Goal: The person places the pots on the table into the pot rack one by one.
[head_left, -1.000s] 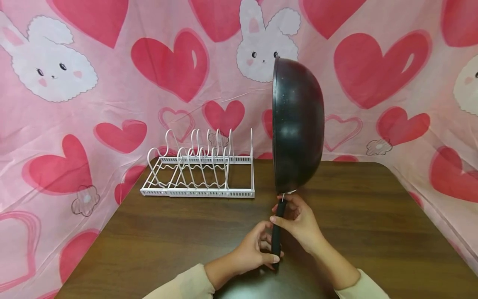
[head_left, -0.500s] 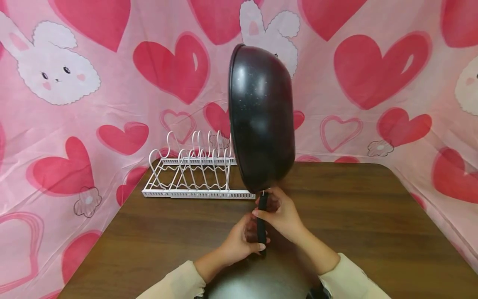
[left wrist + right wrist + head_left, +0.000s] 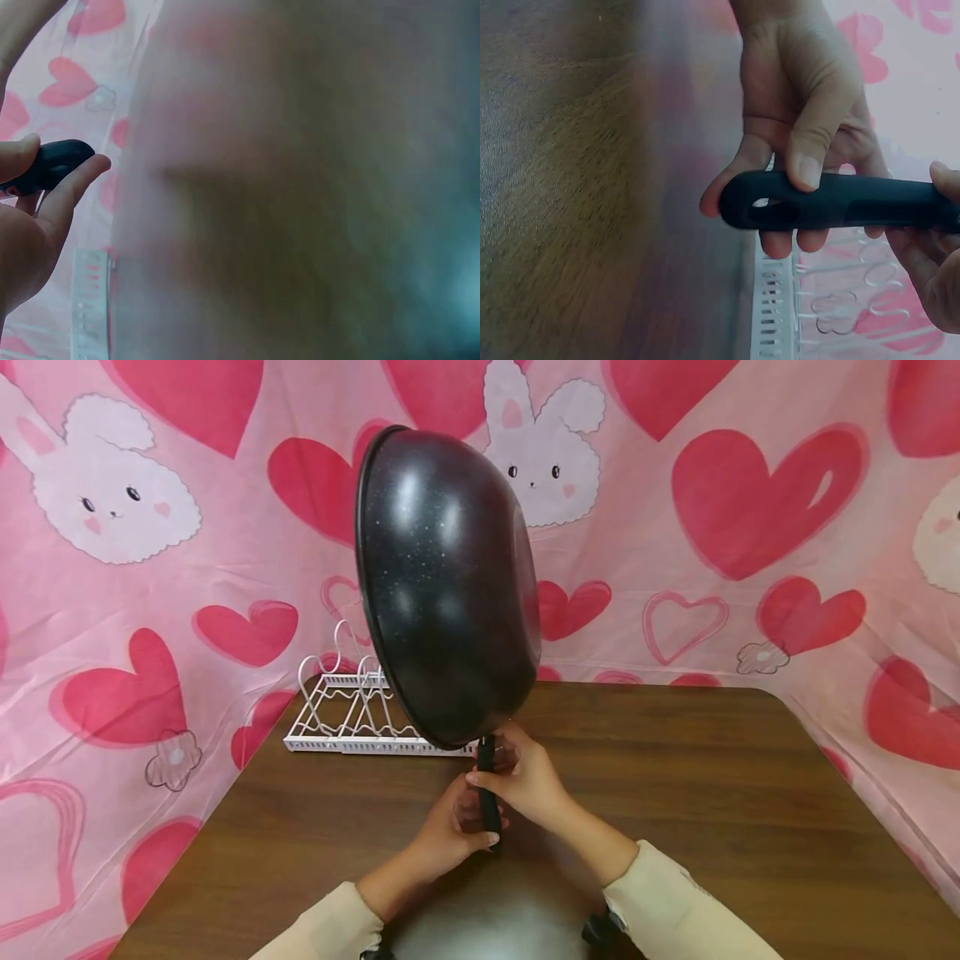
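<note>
Now pan upright (tilted left), handle down.

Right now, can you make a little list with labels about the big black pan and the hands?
Pan: black pan held up on edge, bottom facing the camera
Handle: black handle pointing down
Left hand: left hand grips the handle's lower end
Right hand: right hand grips it higher up
Behind: white rack on the brown table

Head view looks forward-down over table; wrist views close, left mostly blurred; all share pan handle.
</note>
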`<act>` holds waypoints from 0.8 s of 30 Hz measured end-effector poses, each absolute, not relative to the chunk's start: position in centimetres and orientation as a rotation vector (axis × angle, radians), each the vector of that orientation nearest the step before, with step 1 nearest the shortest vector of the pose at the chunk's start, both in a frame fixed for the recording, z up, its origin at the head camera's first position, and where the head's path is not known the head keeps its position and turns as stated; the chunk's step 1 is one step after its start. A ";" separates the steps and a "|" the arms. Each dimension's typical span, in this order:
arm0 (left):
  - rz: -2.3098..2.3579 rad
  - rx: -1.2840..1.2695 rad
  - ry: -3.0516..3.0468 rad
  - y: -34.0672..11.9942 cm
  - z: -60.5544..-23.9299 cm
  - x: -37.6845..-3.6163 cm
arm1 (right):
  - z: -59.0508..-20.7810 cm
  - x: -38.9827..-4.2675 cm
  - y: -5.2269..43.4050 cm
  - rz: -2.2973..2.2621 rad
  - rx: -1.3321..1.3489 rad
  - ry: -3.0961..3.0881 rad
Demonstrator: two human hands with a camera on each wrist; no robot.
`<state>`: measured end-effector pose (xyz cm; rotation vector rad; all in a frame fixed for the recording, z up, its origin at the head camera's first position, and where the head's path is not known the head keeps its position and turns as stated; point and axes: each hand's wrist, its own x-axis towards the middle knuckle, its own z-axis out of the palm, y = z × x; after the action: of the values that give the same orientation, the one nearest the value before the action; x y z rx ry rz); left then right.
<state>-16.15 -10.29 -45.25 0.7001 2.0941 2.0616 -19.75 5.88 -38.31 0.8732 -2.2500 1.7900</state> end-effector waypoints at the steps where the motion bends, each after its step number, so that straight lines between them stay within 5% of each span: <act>1: 2.062 0.695 2.094 -10.6 -45.3 -16.1 | -38.5 -19.9 5.7 1.794 0.881 -2.249; 24: 2.020 0.473 1.879 -14.3 -45.6 -14.9 | -40.5 -20.7 2.4 1.987 0.783 -2.321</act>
<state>-14.94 -14.30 -45.57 0.4732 1.8787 2.0205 -20.70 2.36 -40.47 0.7826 -2.3211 1.9865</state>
